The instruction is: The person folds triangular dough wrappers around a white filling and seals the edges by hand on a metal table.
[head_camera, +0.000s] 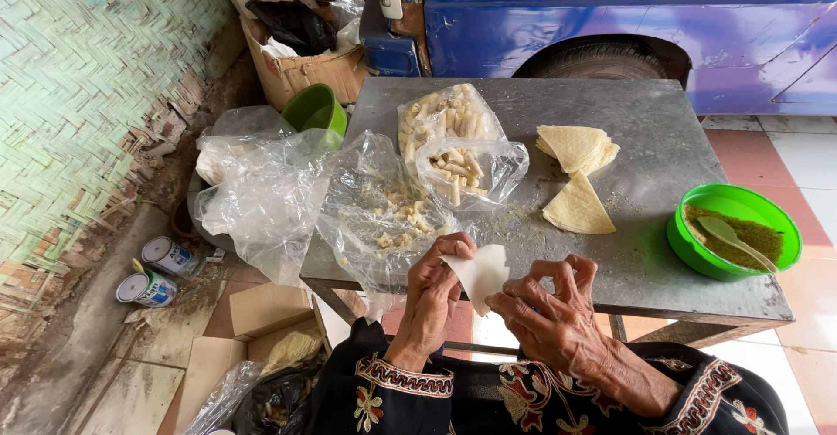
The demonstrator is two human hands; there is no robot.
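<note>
Left hand [433,288] grips the left edge of a thin white wrapper sheet [482,275]: thumb and forefinger pinched on it, remaining fingers curled behind. Right hand [549,309] meets the sheet at its lower right corner; fingers bent, tips pressed together at the corner, knuckles raised. Sheet sits between the two sets of fingertips, held in the air just in front of the near edge of the grey metal table [636,252].

Just beyond the left fingers: an open clear plastic bag [375,208] with pale scraps inside, draped over the table edge. Further out from it, two clear bags of pale rolled sticks [453,143]. Beyond the right fingers: a folded triangular wrapper [577,208], and behind that a stack of the same [575,147]. Well to the right of the right fingers: a green bowl [689,248] of dark green filling with a spoon [732,236] resting in it.

Sleeves dark, embroidered cuffs.
</note>
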